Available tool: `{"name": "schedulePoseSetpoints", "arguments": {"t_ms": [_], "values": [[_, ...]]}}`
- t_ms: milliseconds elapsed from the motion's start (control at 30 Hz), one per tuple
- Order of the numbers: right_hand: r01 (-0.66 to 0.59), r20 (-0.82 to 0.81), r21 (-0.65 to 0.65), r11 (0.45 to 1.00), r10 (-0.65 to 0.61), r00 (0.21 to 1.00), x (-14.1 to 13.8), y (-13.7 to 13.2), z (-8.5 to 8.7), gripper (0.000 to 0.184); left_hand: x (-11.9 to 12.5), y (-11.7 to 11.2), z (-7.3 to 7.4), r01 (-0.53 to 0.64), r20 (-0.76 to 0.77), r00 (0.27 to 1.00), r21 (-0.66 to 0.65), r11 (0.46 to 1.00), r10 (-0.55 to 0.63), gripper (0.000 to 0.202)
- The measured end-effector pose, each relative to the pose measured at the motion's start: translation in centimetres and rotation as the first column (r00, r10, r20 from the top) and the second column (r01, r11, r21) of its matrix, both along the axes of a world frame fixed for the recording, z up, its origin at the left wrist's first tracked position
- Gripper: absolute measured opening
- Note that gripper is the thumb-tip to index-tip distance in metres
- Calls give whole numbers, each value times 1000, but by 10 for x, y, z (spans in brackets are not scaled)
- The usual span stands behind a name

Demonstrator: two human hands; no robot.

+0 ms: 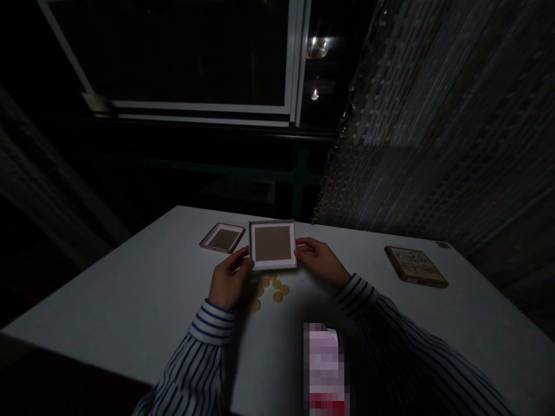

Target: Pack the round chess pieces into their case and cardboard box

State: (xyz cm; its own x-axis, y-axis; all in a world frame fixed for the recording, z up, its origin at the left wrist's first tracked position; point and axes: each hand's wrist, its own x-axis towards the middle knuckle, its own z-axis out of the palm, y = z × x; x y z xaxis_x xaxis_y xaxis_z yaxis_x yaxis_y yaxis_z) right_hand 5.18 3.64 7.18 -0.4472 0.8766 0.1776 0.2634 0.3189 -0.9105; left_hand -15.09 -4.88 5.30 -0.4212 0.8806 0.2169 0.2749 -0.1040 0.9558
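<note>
Between my two hands a shallow square box half [273, 243] is held up over the white table, its brown inside facing me. My left hand [229, 278] grips its lower left corner, thumb at the front. At the right edge my right hand [321, 261] pinches the side with its fingertips. Several round yellowish discs [277, 284], like coins or tokens, lie on the table just below it. Behind my left hand a second shallow square box part [222, 238] rests with its inside up.
On the table's [130, 300] right lies a flat square box [416, 266] with a printed cover. A small dark rectangle [443, 245] sits near the back right corner. A pixelated pink and red patch [326, 364] covers something in front. Bead-string curtains [411, 115] hang behind at the right.
</note>
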Motion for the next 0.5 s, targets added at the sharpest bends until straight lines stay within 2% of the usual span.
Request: {"name": "schedulePoseSetpoints", "arguments": {"t_ms": [333, 500], "values": [[33, -72, -73, 997, -38, 997, 21, -2, 1, 27, 20, 8, -5, 70, 35, 997, 1, 998, -70, 42], [47, -87, -91, 995, -55, 995, 32, -4, -1, 26, 28, 12, -9, 94, -4, 996, 14, 995, -94, 40]]}}
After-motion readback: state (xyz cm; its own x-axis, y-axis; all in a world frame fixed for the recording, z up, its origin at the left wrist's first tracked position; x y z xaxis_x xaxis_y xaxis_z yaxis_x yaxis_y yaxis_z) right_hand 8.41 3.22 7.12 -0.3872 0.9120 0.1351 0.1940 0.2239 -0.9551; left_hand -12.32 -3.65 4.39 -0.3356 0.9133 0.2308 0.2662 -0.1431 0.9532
